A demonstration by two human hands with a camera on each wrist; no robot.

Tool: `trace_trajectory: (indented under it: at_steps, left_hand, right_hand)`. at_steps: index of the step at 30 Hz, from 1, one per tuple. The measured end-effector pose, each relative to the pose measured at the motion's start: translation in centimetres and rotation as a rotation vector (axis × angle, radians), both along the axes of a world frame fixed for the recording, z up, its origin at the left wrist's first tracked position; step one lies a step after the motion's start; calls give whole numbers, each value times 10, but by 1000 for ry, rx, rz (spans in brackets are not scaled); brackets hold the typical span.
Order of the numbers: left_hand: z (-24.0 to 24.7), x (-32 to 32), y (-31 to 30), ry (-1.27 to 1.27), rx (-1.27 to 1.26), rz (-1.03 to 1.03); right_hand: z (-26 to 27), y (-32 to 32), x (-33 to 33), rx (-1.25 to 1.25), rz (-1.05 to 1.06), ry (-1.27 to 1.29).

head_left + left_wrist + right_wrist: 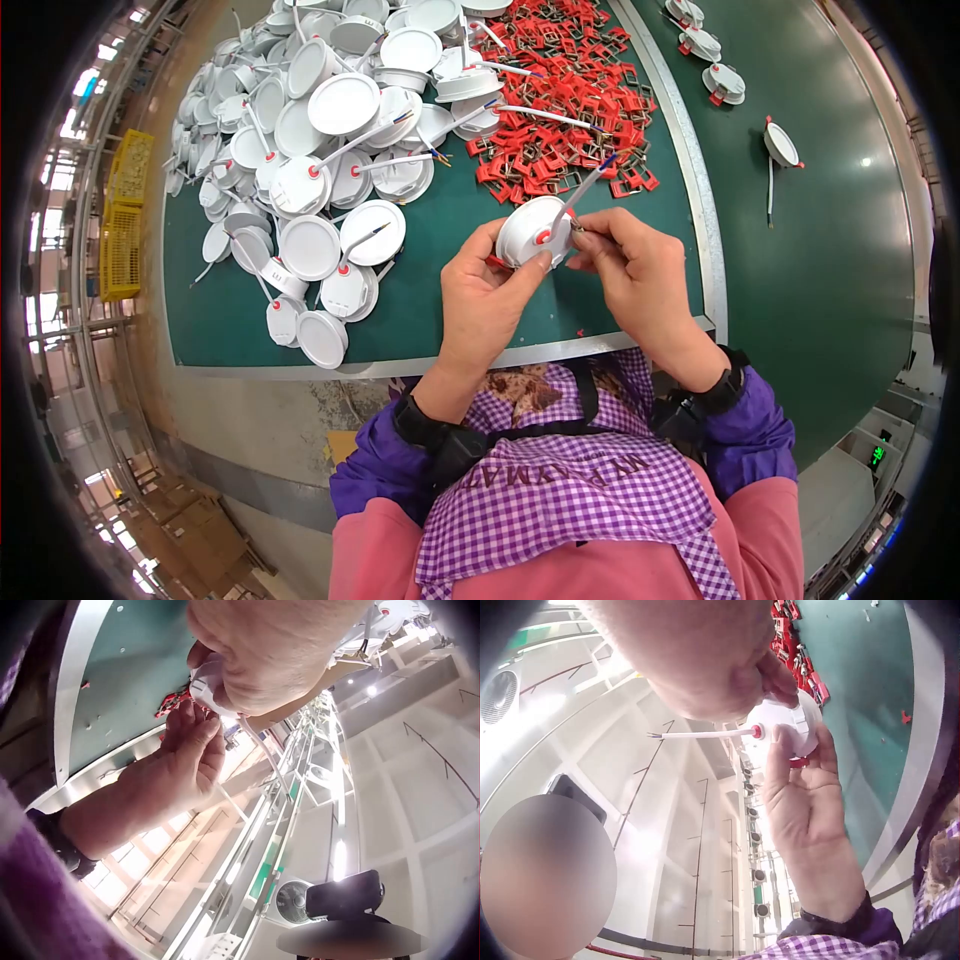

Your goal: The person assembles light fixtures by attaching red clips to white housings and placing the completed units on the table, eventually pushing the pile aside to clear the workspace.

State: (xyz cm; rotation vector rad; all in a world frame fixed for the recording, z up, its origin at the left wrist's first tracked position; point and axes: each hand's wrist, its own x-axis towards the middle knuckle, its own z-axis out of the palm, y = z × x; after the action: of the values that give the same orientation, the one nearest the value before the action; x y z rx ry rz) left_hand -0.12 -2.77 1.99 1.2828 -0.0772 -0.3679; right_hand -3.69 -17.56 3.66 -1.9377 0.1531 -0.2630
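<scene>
My left hand [485,290] grips a white round downlight [527,232] by its rim, thumb across the back. From the red grommet on its back a white cable [585,192] sticks up, with bare wire ends. A bit of red shows at the light's left edge, beside the left fingers. At the opposite edge, my right hand [640,272] pinches a small red and metal spring clip [575,226] against the light, mostly hidden by the fingertips. In the right wrist view the left thumb lies on the housing [799,731], near the red grommet.
A large heap of white downlights [340,105] covers the table's left side. Behind the hands lies a pile of red spring clips [560,100]. Past the metal strip [690,150] on the right, several lights with clips stand on a green surface [810,290]. Yellow crates [122,250] stand far left.
</scene>
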Motion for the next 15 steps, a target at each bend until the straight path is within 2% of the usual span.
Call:
trace_trajectory:
  at_steps: [5, 9, 11, 15]
  left_hand:
    - [-1, -2, 3, -48, -23, -5]
    - [5, -2, 4, -64, -98, -46]
    - [3, -2, 6, -77, -124, -108]
    - [5, -3, -2, -57, -156, -173]
  right_hand:
    - [-5, 0, 0, 63, -14, 6]
    - [2, -10, -1, 313, -28, 128]
    - [14, -14, -5, 465, 22, 194]
    - [14, -30, -10, 535, 128, 267]
